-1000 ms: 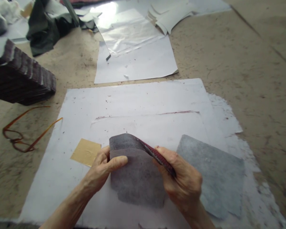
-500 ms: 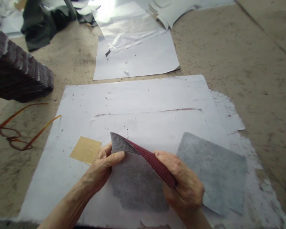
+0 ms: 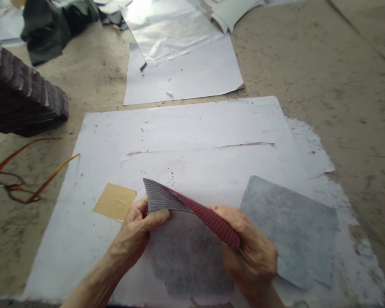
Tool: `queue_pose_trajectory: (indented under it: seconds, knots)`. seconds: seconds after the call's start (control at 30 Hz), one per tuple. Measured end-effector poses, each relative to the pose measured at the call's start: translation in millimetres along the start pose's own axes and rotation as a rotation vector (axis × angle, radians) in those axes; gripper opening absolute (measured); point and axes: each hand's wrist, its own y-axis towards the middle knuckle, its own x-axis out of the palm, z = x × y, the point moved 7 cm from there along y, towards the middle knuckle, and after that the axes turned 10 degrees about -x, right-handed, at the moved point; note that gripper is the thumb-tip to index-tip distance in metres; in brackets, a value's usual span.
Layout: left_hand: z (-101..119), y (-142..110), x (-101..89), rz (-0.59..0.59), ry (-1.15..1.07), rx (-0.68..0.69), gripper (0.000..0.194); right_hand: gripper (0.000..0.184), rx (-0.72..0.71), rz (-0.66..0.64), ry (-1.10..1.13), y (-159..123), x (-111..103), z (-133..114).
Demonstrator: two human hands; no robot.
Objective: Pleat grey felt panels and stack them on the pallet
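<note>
Between my two hands is a ribbed sheet, maroon on one face and grey on the other, bent into a twist. My left hand pinches its left end, thumb on the grey ribbed side. The right end is gripped by my right hand, with the maroon face showing there. Beneath them a grey sheet with a mottled surface is partly covered by the hands; whether it joins the ribbed piece I cannot tell. Right of my right hand lies another grey sheet. A tan square lies beside my left hand.
White paper with a long slit covers the brown work surface. Orange-framed glasses lie at left, below a dark striped stack. More white sheets and dark green material are at the back.
The ribbed sheet's left corner has shifted slightly left and its right end slightly right and down, showing more grey ribbing. Both hands keep their grip. The view has moved a little.
</note>
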Motion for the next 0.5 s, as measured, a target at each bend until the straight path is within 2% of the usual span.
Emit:
queue_pose_trajectory:
  seconds: [0.03, 0.07, 0.1, 0.17, 0.2, 0.23, 0.27, 0.33, 0.4, 0.43, 0.5]
  knots:
    - [-1.0, 0.4, 0.6, 0.010, -0.004, -0.041, 0.031, 0.019, 0.028, -0.005, -0.002, 1.2, 1.2, 2.7]
    - [-0.5, -0.1, 0.2, 0.034, 0.017, -0.051, 0.030, 0.016, 0.148, -0.037, 0.022, 2.7, 4.1, 11.3]
    - [1.7, -1.6, -1.0, 0.070, 0.067, -0.029, 0.029, 0.017, 0.329, -0.091, 0.089, 2.8, 8.9, 22.7]
    - [12.3, -8.4, -4.4, 0.169, 0.234, 0.123, 0.027, 0.024, 0.693, -0.216, 0.343, -2.2, 23.5, 36.8]
    - [20.5, -14.2, -5.7, 0.233, 0.324, 0.245, 0.024, 0.028, 0.803, -0.247, 0.469, -3.1, 29.2, 36.7]
    - [28.9, -21.1, -6.5, 0.298, 0.404, 0.371, 0.022, 0.031, 0.836, -0.240, 0.537, -0.5, 31.0, 34.2]
    - [36.9, -27.9, -7.1, 0.364, 0.460, 0.488, 0.019, 0.031, 0.798, -0.200, 0.523, 5.2, 28.4, 31.2]
    - [49.6, -34.4, -8.5, 0.462, 0.503, 0.632, 0.015, 0.024, 0.605, -0.079, 0.295, 20.0, 15.8, 23.9]
    - [59.8, -26.9, -9.3, 0.478, 0.471, 0.657, 0.014, 0.022, 0.414, 0.019, 0.045, 31.9, 8.1, 15.8]
    - [64.1, -18.2, -7.9, 0.445, 0.453, 0.637, 0.017, 0.024, 0.355, 0.044, -0.036, 36.2, 8.9, 14.7]
    - [71.3, 1.0, -2.3, 0.385, 0.485, 0.592, 0.027, 0.038, 0.238, 0.082, -0.181, 44.1, 13.7, 14.9]
